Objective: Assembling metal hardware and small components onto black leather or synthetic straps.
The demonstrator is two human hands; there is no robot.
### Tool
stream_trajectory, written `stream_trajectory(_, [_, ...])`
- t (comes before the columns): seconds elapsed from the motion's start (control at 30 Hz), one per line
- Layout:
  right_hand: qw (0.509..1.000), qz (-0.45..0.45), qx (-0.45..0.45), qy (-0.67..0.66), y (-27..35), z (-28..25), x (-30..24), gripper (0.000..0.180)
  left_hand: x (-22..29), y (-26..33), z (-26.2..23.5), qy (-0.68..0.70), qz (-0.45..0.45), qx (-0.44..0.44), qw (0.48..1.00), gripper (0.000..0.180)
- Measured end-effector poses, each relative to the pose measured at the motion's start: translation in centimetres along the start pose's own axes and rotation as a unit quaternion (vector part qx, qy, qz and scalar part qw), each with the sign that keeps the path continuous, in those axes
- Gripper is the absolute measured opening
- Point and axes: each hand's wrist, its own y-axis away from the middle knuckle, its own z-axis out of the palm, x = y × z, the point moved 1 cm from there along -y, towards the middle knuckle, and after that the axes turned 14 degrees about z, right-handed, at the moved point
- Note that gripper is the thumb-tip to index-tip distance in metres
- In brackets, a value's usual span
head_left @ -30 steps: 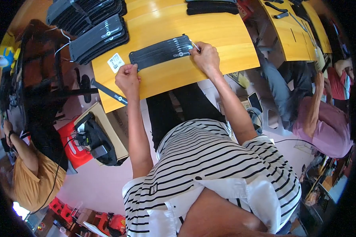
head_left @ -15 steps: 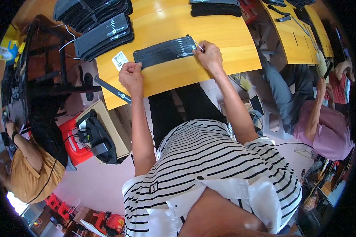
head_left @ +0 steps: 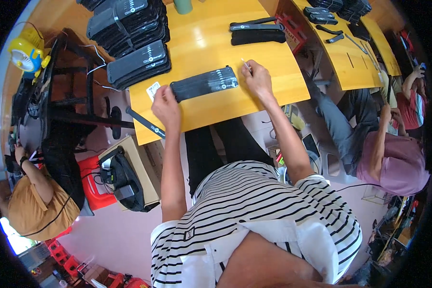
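A flat black padded strip point(head_left: 204, 83) with white print lies across the yellow table point(head_left: 211, 45) in front of me. My left hand point(head_left: 166, 103) rests on its left end, fingers curled over the edge. My right hand point(head_left: 257, 77) sits at its right end and pinches a thin light stick that points up and left. A small white card point(head_left: 153, 90) lies just left of the strip.
Stacks of black padded pieces point(head_left: 138, 63) fill the table's left back. More black strips point(head_left: 257, 33) lie farther back. A cardboard box with a black bag point(head_left: 126, 178) stands on the floor at left. Seated people are at right point(head_left: 389, 153) and lower left point(head_left: 33, 201).
Both my hands and the strip appear lower in the picture than before. The grip on each end looks the same.
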Motion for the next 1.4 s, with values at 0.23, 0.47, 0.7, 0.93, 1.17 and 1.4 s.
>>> stream_trajectory(0.23, [0.953, -0.166, 0.181, 0.179, -2.6, 7.7, -3.3, 0.017, 2.5, 0.3, 6.0, -0.194, 0.298, -0.215, 0.91, 0.062])
stream_trajectory(0.47, [0.921, -0.203, 0.212, 0.257, -2.9, 9.8, -3.1, 0.023, 1.4, 0.6, 6.9, -0.247, 0.244, -0.315, 0.883, 0.074])
stream_trajectory(0.7, [0.922, -0.2, 0.204, 0.262, -3.0, 9.9, -3.3, 0.023, 0.9, 0.5, 6.7, -0.204, 0.255, -0.298, 0.897, 0.076])
stream_trajectory(0.93, [0.926, -0.197, 0.206, 0.247, -2.9, 9.7, -3.0, 0.022, -0.3, 0.0, 4.2, -0.244, 0.24, -0.3, 0.89, 0.079])
stream_trajectory(1.17, [0.931, -0.204, 0.212, 0.218, -2.9, 9.3, -2.9, 0.02, -0.4, -0.2, 4.2, -0.234, 0.254, -0.293, 0.891, 0.078])
stream_trajectory(1.4, [0.925, -0.163, 0.231, 0.254, -2.9, 5.5, 0.4, 0.02, -1.0, 0.2, 3.3, -0.154, 0.227, -0.274, 0.922, 0.066])
